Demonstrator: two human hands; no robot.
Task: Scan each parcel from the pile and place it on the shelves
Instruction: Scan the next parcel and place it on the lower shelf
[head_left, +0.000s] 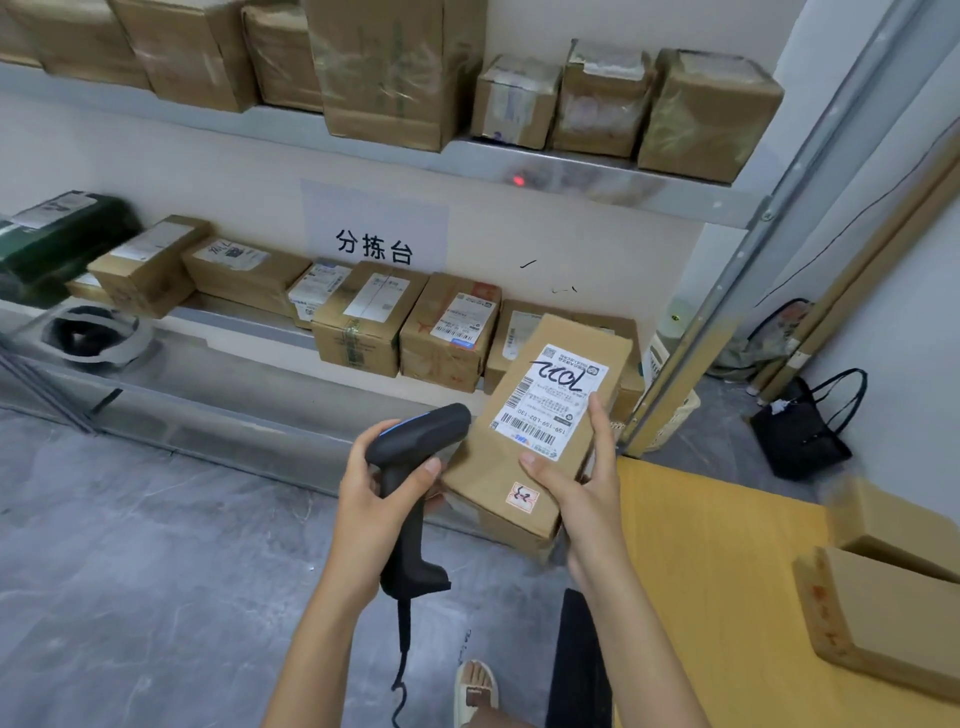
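Observation:
My left hand (375, 493) grips a black corded barcode scanner (415, 441) by its handle, its head pointing up and right. My right hand (582, 483) holds a brown cardboard parcel (498, 467) tilted, its white shipping label (550, 400) facing me with handwritten marker digits. The scanner's head sits right beside the parcel's left edge. A red scanner dot (518, 180) glows on the front of the upper metal shelf (597, 179). The lower shelf (234, 358) behind carries a row of labelled boxes (452, 332).
Cardboard boxes (711, 114) line the upper shelf. A yellow surface (717, 571) at right bears two open boxes (883, 597). A black handbag (805, 431) stands on the grey floor by the shelf post (769, 218). A tape roll (93, 335) lies on the lower shelf.

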